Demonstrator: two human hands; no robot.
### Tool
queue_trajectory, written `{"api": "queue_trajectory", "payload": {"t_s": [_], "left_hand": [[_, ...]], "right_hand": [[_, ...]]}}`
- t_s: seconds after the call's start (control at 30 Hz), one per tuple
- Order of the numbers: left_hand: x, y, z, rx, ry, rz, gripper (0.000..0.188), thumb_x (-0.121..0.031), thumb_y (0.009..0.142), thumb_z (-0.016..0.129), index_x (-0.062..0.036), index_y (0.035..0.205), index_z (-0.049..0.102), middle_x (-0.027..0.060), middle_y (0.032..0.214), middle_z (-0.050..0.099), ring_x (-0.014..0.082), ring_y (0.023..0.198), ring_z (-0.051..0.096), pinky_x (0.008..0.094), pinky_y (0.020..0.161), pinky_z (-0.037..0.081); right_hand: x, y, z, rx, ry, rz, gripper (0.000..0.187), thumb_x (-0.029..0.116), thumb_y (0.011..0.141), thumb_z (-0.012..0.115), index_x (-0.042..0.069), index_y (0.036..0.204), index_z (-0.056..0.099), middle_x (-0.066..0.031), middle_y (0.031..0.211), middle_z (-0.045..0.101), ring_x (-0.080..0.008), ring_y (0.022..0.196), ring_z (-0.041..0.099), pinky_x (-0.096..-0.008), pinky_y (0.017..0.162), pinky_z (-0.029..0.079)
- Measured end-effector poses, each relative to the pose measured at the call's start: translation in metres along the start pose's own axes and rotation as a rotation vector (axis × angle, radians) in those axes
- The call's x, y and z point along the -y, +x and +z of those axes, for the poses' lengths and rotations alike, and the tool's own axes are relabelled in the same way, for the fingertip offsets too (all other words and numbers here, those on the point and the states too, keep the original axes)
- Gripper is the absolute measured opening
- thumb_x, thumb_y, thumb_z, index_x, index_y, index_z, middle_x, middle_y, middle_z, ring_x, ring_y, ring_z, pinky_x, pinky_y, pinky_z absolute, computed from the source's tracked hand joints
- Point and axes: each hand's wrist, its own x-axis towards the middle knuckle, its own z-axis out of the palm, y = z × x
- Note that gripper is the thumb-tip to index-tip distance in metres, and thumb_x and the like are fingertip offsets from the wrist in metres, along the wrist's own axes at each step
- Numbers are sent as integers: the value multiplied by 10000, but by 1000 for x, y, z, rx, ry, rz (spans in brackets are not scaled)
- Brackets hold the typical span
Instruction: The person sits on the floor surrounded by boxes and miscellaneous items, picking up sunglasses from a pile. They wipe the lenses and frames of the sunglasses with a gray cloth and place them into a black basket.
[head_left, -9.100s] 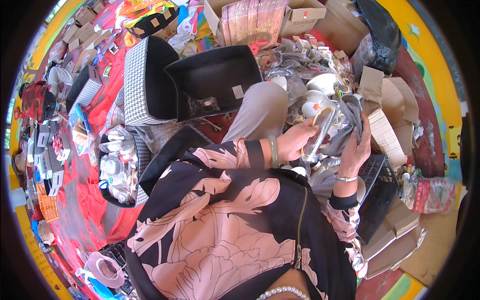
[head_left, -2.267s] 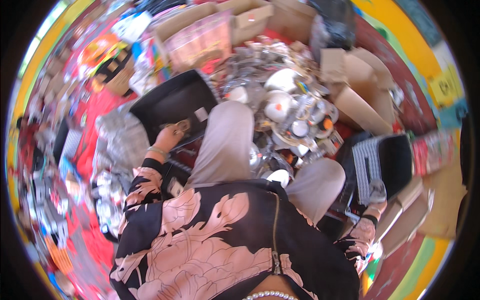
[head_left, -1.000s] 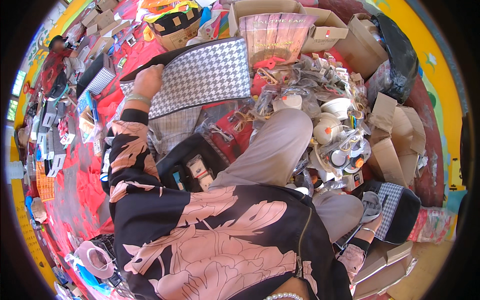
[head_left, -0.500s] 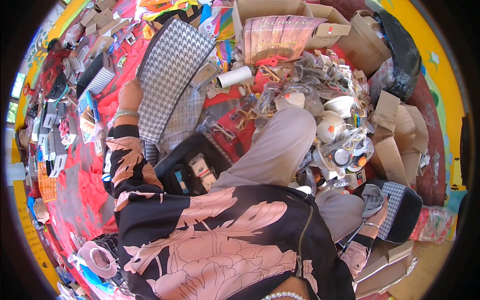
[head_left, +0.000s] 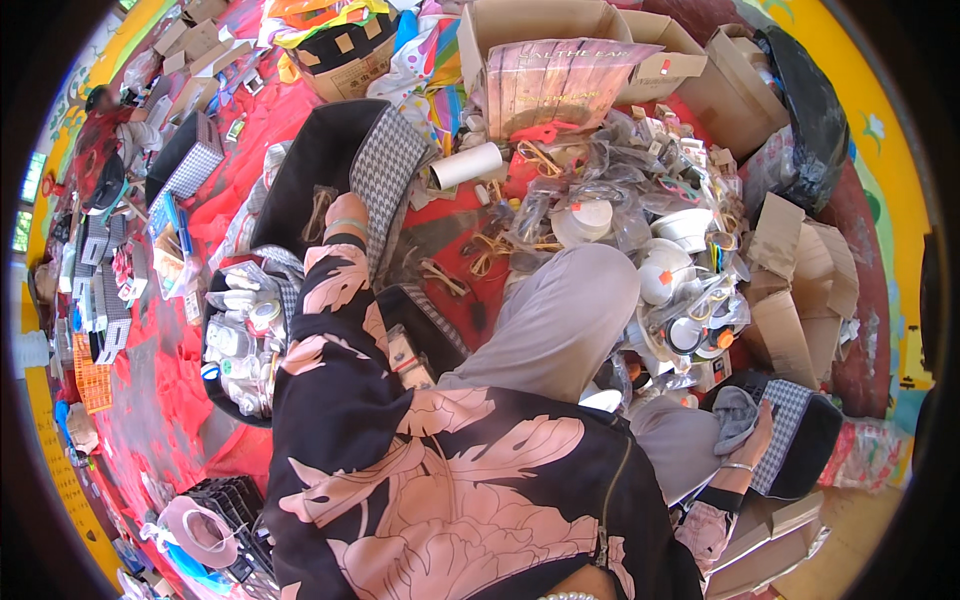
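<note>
L hand [head_left: 345, 212] reaching fwd, pressed against edge of houndstooth-lined lid [head_left: 392, 175] of black box [head_left: 310, 170]; fingers hidden behind lid, so grip can't be told. Lid standing nearly on edge, checked lining facing right, black box body just left of it on red cloth [head_left: 160, 390].

R hand [head_left: 757, 432] low at right, curled loosely on grey cloth [head_left: 735, 415], resting on a second houndstooth-lined box [head_left: 800, 450] beside the hip. Bangle at wrist.

Outward: open black case [head_left: 415, 335] w/ small items just under L forearm, beside grey-trousered knee [head_left: 560, 320]. Black tray of small silver pieces [head_left: 240, 340] left of arm. White cardboard tube [head_left: 468, 165] just right of lid. Past knee, heap of clear plastic bags, white round containers [head_left: 585, 220] & rubber bands. Cardboard boxes [head_left: 560, 40] at top w/ pink printed sheet [head_left: 560, 85] leaning in one. Flattened cardboard [head_left: 800, 290] at right, black bag [head_left: 810, 120] above it. More houndstooth boxes [head_left: 195, 160] far left. Tape roll [head_left: 195, 520] near lower left.
</note>
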Motion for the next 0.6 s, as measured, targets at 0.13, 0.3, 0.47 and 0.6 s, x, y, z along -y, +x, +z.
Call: {"api": "queue_trajectory", "payload": {"t_s": [0.13, 0.3, 0.47, 0.6], "left_hand": [[23, 39, 94, 66, 47, 158, 194, -170, 799, 577, -41, 908, 673, 173, 998, 637, 323, 968, 606, 393, 813, 494], [-72, 25, 113, 124, -242, 138, 239, -158, 789, 524, -9, 929, 649, 217, 994, 619, 359, 972, 586, 411, 853, 469], [-107, 54, 80, 129, 270, 738, 257, -144, 833, 459, -13, 950, 645, 211, 990, 611, 341, 925, 596, 390, 817, 479], [-101, 77, 73, 311, -453, 451, 328, -308, 799, 609, -2, 915, 631, 179, 867, 634, 302, 812, 631, 344, 665, 499]], "right_hand": [[0, 22, 2, 37, -33, 40, 439, 200, 889, 446, -42, 1255, 458, -127, 1274, 473, -222, 1155, 454, -311, 989, 336], [10, 19, 24, 16, -68, -25, 418, 235, 874, 505, -5, 1216, 500, -108, 1134, 562, -223, 965, 581, -319, 836, 469], [10, 1, 36, 28, -63, 73, 412, 167, 892, 431, -32, 1252, 455, -151, 1221, 512, -230, 1026, 544, -318, 907, 423], [16, 9, 38, -21, -173, 17, 418, 154, 883, 430, -30, 1257, 458, -141, 1232, 507, -221, 1046, 534, -310, 916, 415]]}}
